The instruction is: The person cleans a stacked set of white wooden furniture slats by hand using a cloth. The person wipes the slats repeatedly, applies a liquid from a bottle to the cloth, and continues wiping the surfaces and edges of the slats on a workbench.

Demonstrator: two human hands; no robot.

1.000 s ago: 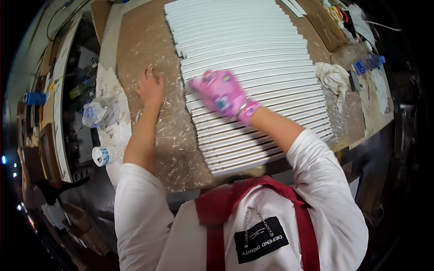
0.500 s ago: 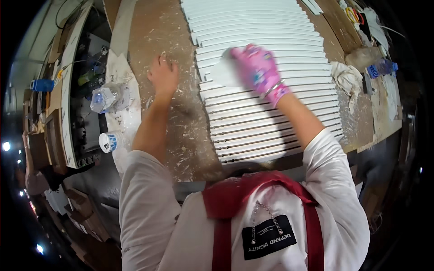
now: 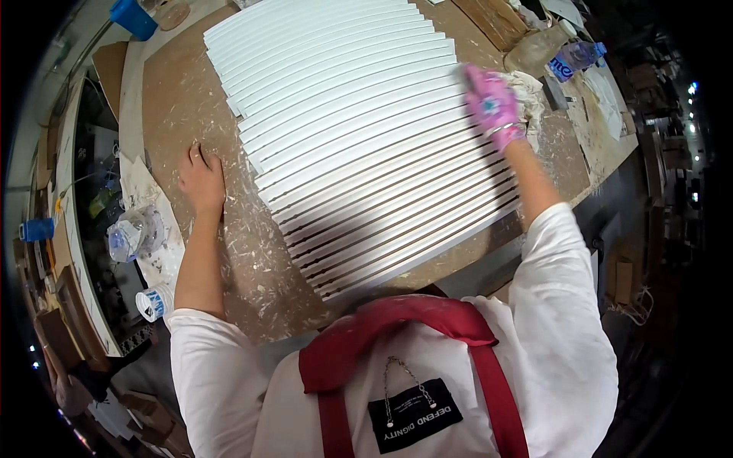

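Observation:
Long white slats point(image 3: 343, 99) lie side by side in a wide row across a brown board point(image 3: 252, 259) spattered with white. Over the right ends of the slats is my right hand point(image 3: 495, 103), in a pink patterned glove with a band at the wrist. Its fingers look closed and a little blurred; whatever is under them is hidden. A crumpled off-white cloth point(image 3: 528, 95) lies just beside that glove. My bare left hand point(image 3: 202, 179) rests on the board left of the slats, fingers apart, holding nothing.
At the left edge stand a clear plastic jug point(image 3: 136, 233) and a white tub point(image 3: 155, 303); a blue cup point(image 3: 134, 19) is at the far left. Far right hold a cloudy container point(image 3: 538, 47) and a bottle with a blue cap point(image 3: 576, 59). Another person's arm point(image 3: 57, 359) shows at lower left.
My gloved right hand has moved right across the slats, from their middle to their right ends. The whitish oval beside it no longer shows. The view has turned; my left hand stays on the board.

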